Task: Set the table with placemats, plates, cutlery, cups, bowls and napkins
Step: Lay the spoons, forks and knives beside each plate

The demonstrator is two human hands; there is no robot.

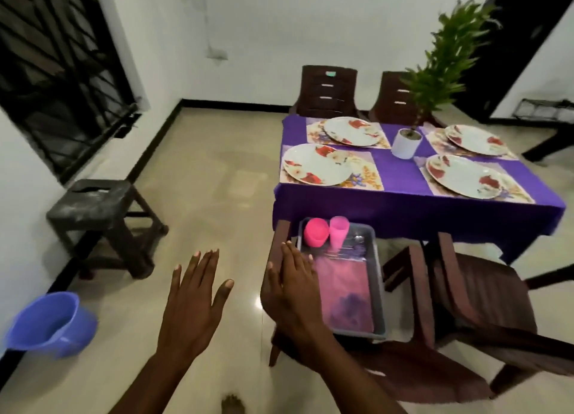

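Both hands, left hand (189, 308) and right hand (292, 292), are flat, empty; 4 plates (316, 163) sit on the counter (403, 202).

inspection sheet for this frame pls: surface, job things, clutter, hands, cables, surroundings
Surface: table under a purple cloth, white plant pot in the middle.
Job's things: four placemats, each with a flowered plate; grey tray on a chair holds pink cups, cutlery, pink napkins.
Clutter: blue bucket and dark stool on the floor.
Hands: left hand open, in the air; right hand open, over the tray's left edge.
Cables: nothing seen.
Surroundings: brown chairs, barred window, tiled floor.
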